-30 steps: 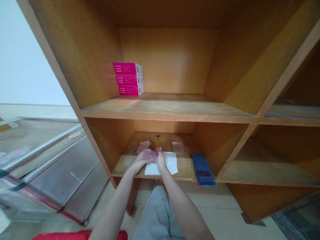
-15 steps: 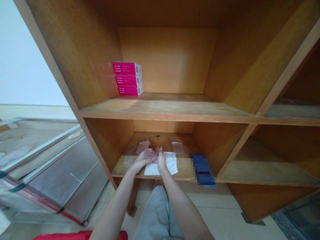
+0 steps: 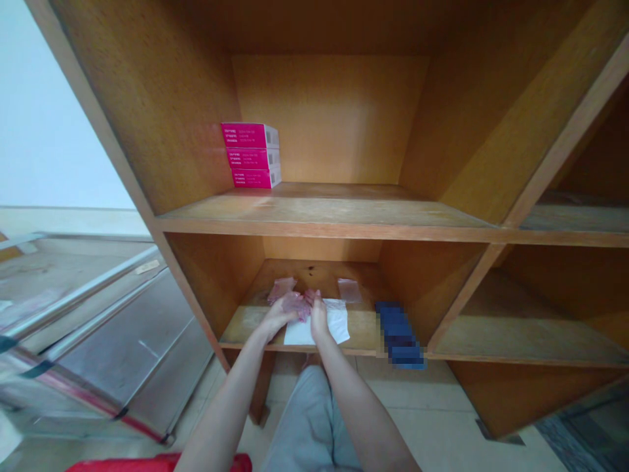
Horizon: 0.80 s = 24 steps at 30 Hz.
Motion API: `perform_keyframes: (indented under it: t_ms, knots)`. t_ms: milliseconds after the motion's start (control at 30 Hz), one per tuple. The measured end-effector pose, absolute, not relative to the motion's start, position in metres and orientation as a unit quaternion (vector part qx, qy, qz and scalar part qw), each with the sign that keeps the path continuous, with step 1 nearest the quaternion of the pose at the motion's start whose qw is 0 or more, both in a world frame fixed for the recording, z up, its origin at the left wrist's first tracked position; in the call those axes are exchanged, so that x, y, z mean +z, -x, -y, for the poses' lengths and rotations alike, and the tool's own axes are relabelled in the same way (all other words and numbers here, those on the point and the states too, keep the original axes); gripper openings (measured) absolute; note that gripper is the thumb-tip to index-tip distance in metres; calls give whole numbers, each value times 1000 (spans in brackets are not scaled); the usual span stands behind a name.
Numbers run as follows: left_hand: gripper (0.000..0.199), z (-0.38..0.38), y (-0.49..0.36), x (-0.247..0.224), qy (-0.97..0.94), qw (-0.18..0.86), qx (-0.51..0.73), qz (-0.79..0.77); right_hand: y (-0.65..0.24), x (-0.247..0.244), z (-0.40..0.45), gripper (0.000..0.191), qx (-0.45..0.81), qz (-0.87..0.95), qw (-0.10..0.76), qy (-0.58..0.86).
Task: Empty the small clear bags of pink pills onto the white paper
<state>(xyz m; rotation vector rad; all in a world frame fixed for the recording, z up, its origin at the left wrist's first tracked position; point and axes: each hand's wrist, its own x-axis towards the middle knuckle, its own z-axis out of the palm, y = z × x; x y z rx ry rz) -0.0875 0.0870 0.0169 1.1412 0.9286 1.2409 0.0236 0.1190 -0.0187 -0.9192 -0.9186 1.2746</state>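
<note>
Wooden shelving unit [image 3: 324, 226] in a tiled room, seen from a head cam looking down into it. Lower cubby [image 3: 363, 331] is where the action is: left hand [image 3: 278, 318] and right hand [image 3: 318, 318] are pinched in tight on a crumpled pinkish plastic bag [image 3: 297, 305], fingers nearly closed on it, right above a white paper sheet [image 3: 314, 333]. Two small flat plastic bags [image 3: 282, 289] lie further back in the cubby. Blurred blue object [image 3: 399, 334] sits off to the right, too fuzzy to tell what it is. Three stacked magenta boxes [image 3: 250, 155] are on the shelf above.
</note>
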Motion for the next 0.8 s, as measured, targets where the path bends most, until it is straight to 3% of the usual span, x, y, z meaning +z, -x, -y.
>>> perform_keyframes:
  t_ms: [467, 800]
  knots:
    - [58, -88, 81, 11, -530, 534, 522, -401, -23, -24, -121, 57, 545, 402, 618, 399]
    - [52, -89, 75, 9, -563, 503, 514, -408, -25, -21, -120, 56, 545, 397, 619, 404]
